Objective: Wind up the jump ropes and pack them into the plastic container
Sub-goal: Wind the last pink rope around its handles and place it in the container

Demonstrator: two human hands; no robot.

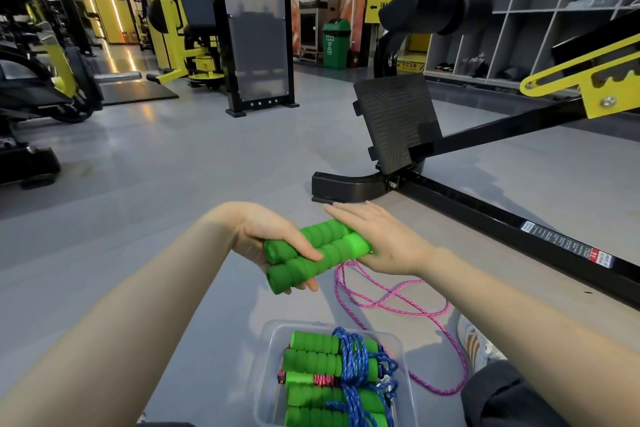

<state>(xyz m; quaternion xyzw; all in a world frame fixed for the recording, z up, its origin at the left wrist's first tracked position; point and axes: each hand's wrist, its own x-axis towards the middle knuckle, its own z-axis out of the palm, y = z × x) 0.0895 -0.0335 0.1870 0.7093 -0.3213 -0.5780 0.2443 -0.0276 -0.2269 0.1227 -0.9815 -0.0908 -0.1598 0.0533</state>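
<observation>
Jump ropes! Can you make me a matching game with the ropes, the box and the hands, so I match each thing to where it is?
Things:
1. pink rope
2. blue rope
3. two green handles
4. plastic container

Places:
A. gripped in the left hand
B. loose on the floor
C. on the floor, near the bottom edge
D. wound round handles inside the container

Pairs: 1-B, 2-D, 3-A, 4-C
</observation>
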